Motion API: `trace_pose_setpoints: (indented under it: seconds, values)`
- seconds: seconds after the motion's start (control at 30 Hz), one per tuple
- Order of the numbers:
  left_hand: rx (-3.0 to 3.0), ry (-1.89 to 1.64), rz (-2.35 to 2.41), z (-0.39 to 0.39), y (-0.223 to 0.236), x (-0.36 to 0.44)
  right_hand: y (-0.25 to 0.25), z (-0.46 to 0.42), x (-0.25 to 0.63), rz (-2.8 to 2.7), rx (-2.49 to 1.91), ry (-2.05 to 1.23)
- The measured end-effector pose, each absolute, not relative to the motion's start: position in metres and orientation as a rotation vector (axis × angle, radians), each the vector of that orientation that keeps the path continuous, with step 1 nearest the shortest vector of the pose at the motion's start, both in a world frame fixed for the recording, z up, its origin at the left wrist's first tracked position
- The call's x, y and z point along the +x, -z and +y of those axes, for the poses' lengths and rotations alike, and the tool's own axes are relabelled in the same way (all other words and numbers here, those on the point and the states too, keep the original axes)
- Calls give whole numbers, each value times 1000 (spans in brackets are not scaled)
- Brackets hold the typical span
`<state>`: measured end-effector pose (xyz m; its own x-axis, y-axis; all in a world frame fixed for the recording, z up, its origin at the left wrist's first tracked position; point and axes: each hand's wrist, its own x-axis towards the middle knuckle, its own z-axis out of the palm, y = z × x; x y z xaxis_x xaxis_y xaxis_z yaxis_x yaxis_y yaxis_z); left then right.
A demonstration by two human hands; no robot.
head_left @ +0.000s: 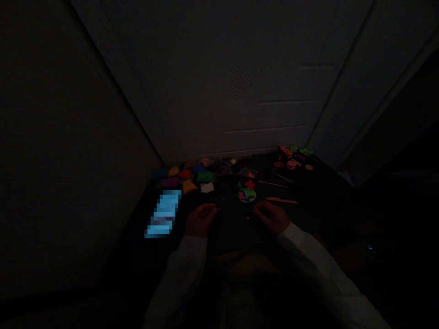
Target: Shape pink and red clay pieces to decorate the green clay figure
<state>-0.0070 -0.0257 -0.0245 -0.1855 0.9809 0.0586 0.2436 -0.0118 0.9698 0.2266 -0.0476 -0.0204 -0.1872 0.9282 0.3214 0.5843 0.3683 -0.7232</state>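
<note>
The scene is very dark. My left hand point(200, 220) is closed in a pinch, with something tiny and pale at its fingertips, too small to name. Across from it, the fingers of my right hand point(272, 216) are pressed together just above the dark tabletop; whatever they hold, if anything, is hidden. A small pink bit point(248, 218) lies beside the right fingertips. Beyond the hands sits a round green clay piece point(252, 195) bearing coloured shapes, with a red cone-shaped piece point(249, 183) at its far edge.
Several packets of coloured clay, one orange point(189, 186), lie at the back left. A lit screen point(163, 214), pixelated, is left of my left hand. Pink modelling tools point(281, 200) lie on the right, with small clay figures point(291, 164) behind. A pale wall point(206, 91) rises behind.
</note>
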Motion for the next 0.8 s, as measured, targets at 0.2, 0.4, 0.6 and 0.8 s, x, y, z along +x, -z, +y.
trace_pose_setpoints:
  seconds: [0.2,0.4,0.6,0.8]
  values:
    - [1299,-1274,1510,-28,25,-5,22,-48,233,-1888,-1327,-611]
    - [1290,-1274,1557,-31,19,-3,20,-47,229,-1933,-1326,-558]
    - [1257,-1273,1577,-30,20,-2,18,-42,202,-2253,-1166,-306]
    - [1233,-1284,1547,-29,23,-3,25,-38,195,-2360,-1224,-192]
